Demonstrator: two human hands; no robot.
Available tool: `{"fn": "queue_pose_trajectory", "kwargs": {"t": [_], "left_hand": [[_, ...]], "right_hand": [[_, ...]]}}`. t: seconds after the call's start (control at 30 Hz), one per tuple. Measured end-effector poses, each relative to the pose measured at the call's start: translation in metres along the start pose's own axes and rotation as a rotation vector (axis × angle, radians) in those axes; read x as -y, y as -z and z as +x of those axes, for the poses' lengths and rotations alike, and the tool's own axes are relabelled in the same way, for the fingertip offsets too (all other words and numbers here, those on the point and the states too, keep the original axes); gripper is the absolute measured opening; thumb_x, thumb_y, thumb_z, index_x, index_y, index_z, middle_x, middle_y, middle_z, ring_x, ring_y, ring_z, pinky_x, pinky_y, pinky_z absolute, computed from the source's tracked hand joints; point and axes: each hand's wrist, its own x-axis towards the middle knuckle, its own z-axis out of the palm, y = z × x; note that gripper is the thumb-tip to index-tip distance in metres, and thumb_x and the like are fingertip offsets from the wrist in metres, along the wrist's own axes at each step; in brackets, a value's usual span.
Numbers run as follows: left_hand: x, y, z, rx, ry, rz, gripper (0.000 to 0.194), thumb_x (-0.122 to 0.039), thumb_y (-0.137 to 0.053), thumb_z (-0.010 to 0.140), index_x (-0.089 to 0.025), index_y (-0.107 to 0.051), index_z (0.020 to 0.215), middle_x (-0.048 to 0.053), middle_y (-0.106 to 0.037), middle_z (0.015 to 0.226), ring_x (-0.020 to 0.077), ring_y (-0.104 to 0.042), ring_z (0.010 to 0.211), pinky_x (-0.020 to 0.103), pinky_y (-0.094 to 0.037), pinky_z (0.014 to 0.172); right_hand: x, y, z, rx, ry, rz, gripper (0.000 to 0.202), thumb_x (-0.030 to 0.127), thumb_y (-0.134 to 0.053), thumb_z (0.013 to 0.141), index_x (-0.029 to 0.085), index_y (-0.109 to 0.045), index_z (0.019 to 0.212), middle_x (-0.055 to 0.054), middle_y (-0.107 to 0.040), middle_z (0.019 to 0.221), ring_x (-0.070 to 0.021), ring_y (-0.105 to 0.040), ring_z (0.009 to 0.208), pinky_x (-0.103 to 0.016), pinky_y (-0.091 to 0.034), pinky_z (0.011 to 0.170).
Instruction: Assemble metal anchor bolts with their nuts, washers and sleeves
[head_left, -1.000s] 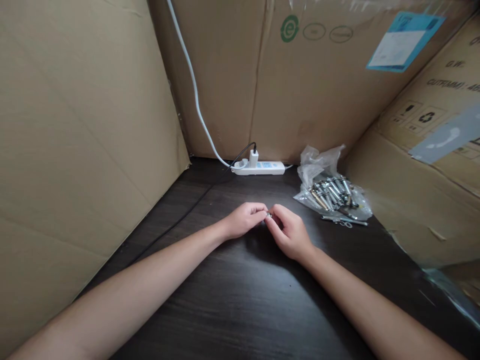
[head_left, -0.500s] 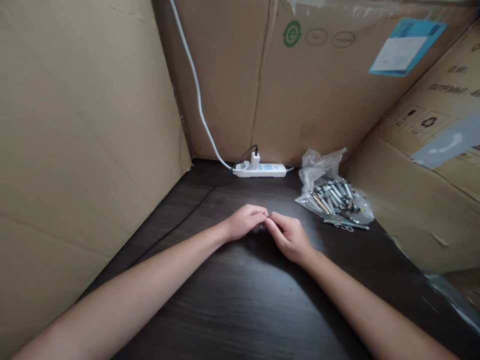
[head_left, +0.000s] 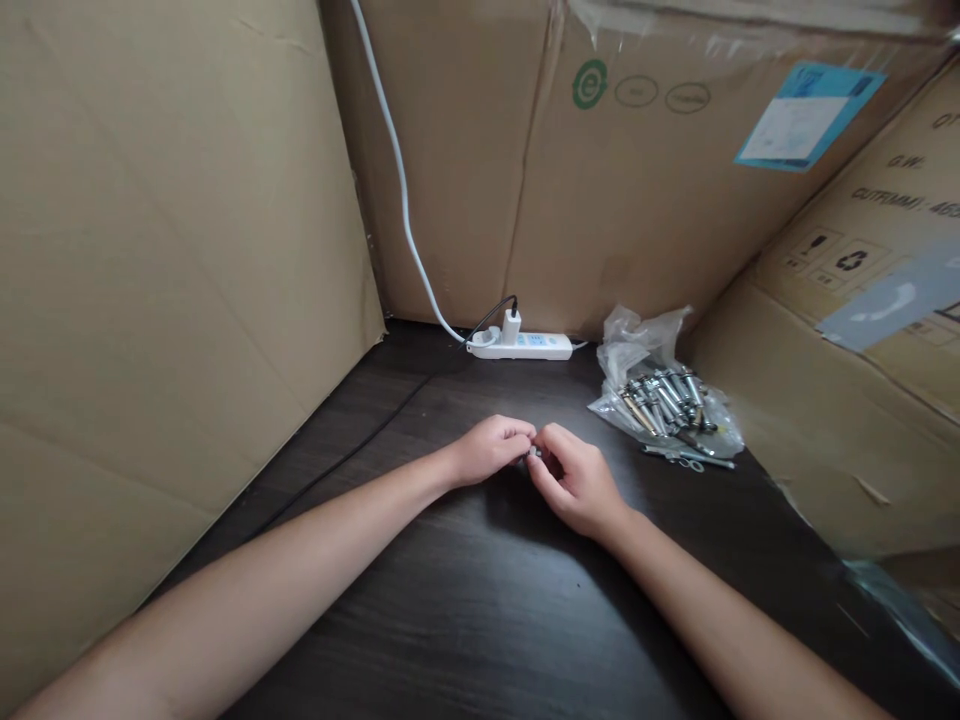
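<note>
My left hand (head_left: 491, 448) is closed in a pinch around a small grey metal fastener (head_left: 534, 453). Only its end shows between the fingertips, so I cannot tell whether it is a nut or the end of a bolt. My right hand (head_left: 574, 478) meets it from the other side, fingers curled, thumb against the fastener. Both hands are just above the dark tabletop (head_left: 450, 610). To their right lies a clear plastic bag (head_left: 637, 335) of metal expansion bolts (head_left: 667, 400). Beside the bag are a loose bolt (head_left: 701, 458) and washers (head_left: 691, 464).
A white power strip (head_left: 536, 347) with a charger (head_left: 511, 325) stands at the back. Its white cable (head_left: 401, 190) climbs upward, and a black cable (head_left: 360, 445) runs toward the left front. Cardboard boxes wall in the left (head_left: 172, 250), back (head_left: 450, 150) and right (head_left: 795, 420).
My right fingers have opened slightly around the fastener, and its grey end now shows between the hands. The view has tilted a little upward.
</note>
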Motion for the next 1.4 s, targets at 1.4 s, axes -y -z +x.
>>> {"fn": "queue_pose_trajectory", "kwargs": {"t": [1.4], "left_hand": [[0.0049,-0.0003,-0.0002,-0.050,0.020,-0.023,0.014,-0.025,-0.040,0.073,-0.016,-0.041,0.062,-0.006,-0.035,0.055,0.0078,-0.031,0.052,0.022,-0.025,0.050]], "right_hand": [[-0.0009,0.0015,-0.0006,-0.041,-0.010,-0.048,0.013,0.020,-0.047,0.082,0.021,-0.054,0.093,-0.001,-0.051,0.080,-0.0138,-0.048,0.063,-0.026,-0.037,0.060]]}}
